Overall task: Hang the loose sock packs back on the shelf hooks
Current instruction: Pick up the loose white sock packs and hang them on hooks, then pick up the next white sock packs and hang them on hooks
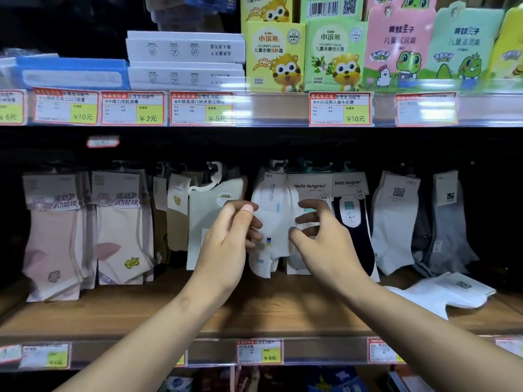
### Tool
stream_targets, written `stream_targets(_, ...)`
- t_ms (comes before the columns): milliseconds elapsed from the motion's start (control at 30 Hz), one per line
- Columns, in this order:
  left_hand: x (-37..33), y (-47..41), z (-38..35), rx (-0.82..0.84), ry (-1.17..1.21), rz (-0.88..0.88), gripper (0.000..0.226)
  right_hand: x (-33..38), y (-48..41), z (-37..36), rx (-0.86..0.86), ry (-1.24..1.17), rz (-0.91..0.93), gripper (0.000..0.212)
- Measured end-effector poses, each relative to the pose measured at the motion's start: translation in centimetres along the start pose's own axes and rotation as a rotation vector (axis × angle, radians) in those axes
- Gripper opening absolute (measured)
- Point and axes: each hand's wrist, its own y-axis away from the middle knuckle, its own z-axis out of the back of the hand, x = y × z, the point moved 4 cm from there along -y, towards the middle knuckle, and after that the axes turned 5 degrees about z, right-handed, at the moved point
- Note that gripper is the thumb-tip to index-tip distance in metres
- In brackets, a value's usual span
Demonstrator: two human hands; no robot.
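Observation:
A white sock pack (pixel 271 219) hangs from a shelf hook (pixel 278 164) in the middle of the row. My left hand (pixel 226 244) is at its left edge, fingertips resting on the front of it. At its right edge is my right hand (pixel 322 239), fingers curled and apart, thumb touching the pack. Neither hand closes around it. A loose white sock pack (pixel 450 291) lies flat on the wooden shelf (pixel 254 309) at the right. A pale green pack (pixel 209 219) left of my hands has its white hanger (pixel 213 178) tilted sideways.
Pink sock packs (pixel 56 236) hang at the left; "Hello tongran" packs (pixel 310 186), a black pair (pixel 353 222) and grey pairs (pixel 447 230) hang at the right. A shelf above carries price tags (pixel 339 108) and children's cream boxes (pixel 276 58).

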Motion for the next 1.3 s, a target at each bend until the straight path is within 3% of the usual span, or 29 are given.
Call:
stream_targets(167,0.4,0.6,-0.6,0.057,-0.076,0.052,0.024,-0.2,1.3,1.1,0.038,-0.064,-0.024,0.023)
stream_targets(400,0.4,1.4,-0.7,0.162,-0.174,0.128,0.029,-0.7,2.8,2.7,0.154,-0.085,-0.007,0.050)
stream_targets(600,0.4,2.4,-3.1,0.262,-0.231,0.158,0.057,-2.0,4.2,4.8,0.195,-0.069,-0.050,0.065)
stream_targets(1000,3.9,3.6,-14.0,0.511,-0.323,0.186,0.036,-8.4,6.5,12.9,0.081,0.042,-0.182,0.063)
stream_targets(1300,6.6,3.0,-21.2,0.638,-0.411,0.157,0.058,-13.5,6.7,18.1,-0.074,0.259,-0.296,0.055)
